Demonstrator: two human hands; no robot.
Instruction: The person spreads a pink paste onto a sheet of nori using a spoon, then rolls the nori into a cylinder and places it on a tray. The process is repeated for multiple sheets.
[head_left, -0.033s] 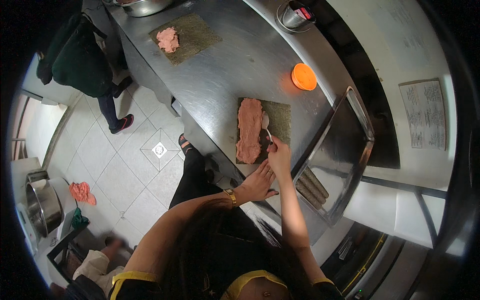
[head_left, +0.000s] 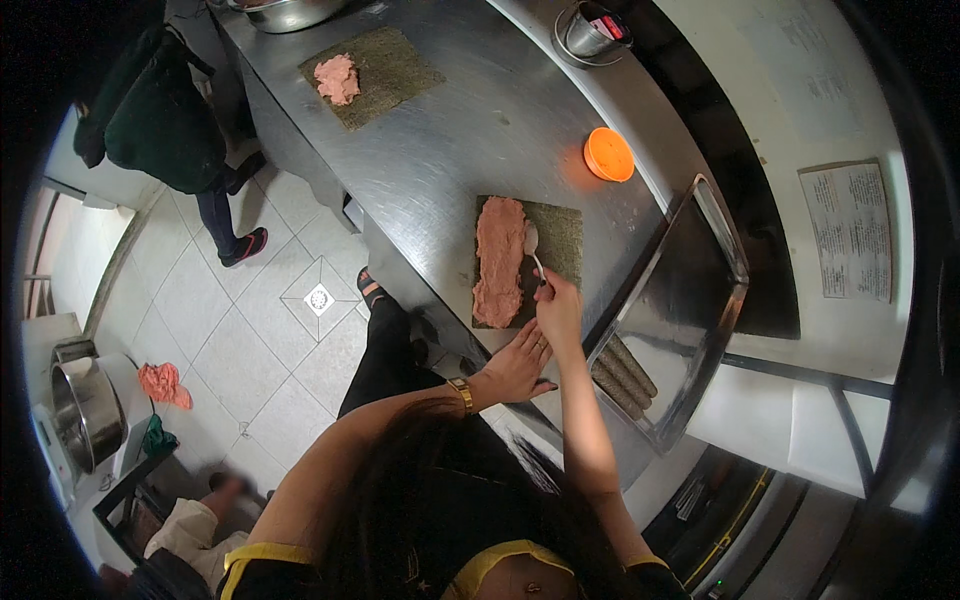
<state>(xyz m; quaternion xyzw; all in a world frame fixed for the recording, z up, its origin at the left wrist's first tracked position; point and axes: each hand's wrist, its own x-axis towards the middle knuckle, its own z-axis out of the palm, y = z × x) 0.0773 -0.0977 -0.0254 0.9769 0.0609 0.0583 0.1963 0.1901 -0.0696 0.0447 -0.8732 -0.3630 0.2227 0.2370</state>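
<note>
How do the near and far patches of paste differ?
The near paste forms a long strip; the far paste is a smaller clump. The right hand holds a spoon at the near paste's edge; none is at the far paste. Both are pink, on dark sheets.

black top (head_left: 470, 485) | yellow sleeve trim (head_left: 277, 552) | gold wristwatch (head_left: 460, 391) (worn left)

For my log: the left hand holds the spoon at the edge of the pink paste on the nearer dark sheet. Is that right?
Wrong hand: the head view shows the right hand holding the spoon at the edge of the pink paste on the nearer dark sheet.
</note>
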